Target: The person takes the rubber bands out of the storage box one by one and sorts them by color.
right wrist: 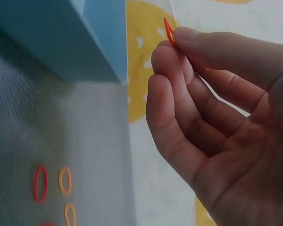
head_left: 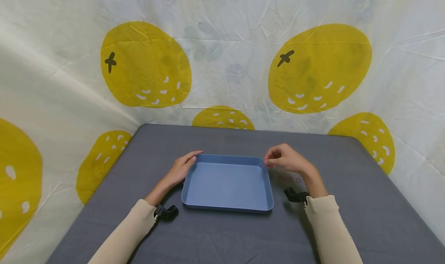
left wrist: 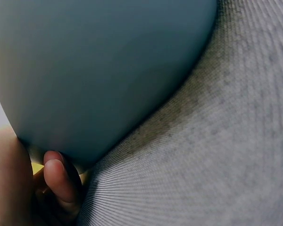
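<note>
A shallow blue-grey rectangular tray (head_left: pixel 227 183) with raised walls lies in front of me, with nothing on its floor. At its far left corner my left hand (head_left: pixel 181 167) grips the wall; in the left wrist view bent fingers (left wrist: pixel 60 181) sit against the outer side. My right hand (head_left: pixel 286 157) is by the far right corner. Between thumb and fingertip it pinches a small red rubber band (right wrist: pixel 169 32), seen clearly in the right wrist view. The remaining fingers of that hand are curled.
Right of the tray, several thin rubber bands lie on the grey cloth-covered table (head_left: pixel 222 237), including a red one (right wrist: pixel 40 183) and an orange one (right wrist: pixel 65 181). A white curtain (head_left: pixel 229 74) with yellow fruit shapes hangs behind. Black straps (head_left: pixel 295 195) circle both wrists.
</note>
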`<state>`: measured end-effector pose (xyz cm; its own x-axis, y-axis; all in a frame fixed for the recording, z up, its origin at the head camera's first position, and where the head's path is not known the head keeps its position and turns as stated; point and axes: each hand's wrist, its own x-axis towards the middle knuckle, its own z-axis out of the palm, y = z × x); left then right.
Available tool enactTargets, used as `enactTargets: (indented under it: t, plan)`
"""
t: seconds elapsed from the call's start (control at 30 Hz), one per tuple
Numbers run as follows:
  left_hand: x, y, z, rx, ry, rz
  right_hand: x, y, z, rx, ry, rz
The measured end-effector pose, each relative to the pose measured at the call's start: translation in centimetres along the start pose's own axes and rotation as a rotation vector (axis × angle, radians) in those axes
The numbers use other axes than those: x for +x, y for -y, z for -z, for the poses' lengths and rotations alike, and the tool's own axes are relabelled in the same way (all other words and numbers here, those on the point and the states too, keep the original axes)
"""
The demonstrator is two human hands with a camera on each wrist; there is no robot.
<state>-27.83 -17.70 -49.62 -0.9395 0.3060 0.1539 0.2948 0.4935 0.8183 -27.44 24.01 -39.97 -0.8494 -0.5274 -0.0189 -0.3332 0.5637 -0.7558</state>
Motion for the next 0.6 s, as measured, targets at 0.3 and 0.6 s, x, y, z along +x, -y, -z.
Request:
enactTargets:
  t: [0.3,0.6]
  plan:
    - [-0.1,0.2,-0.1,-0.013,-0.004,0.013,-2.2,-1.6,1.7,-0.032,-0.038,-0.044]
    - [-0.2,0.1,0.0,-0.004,-0.003,0.005,-5.0,-3.7,3.5,-0.048,-0.062,-0.084]
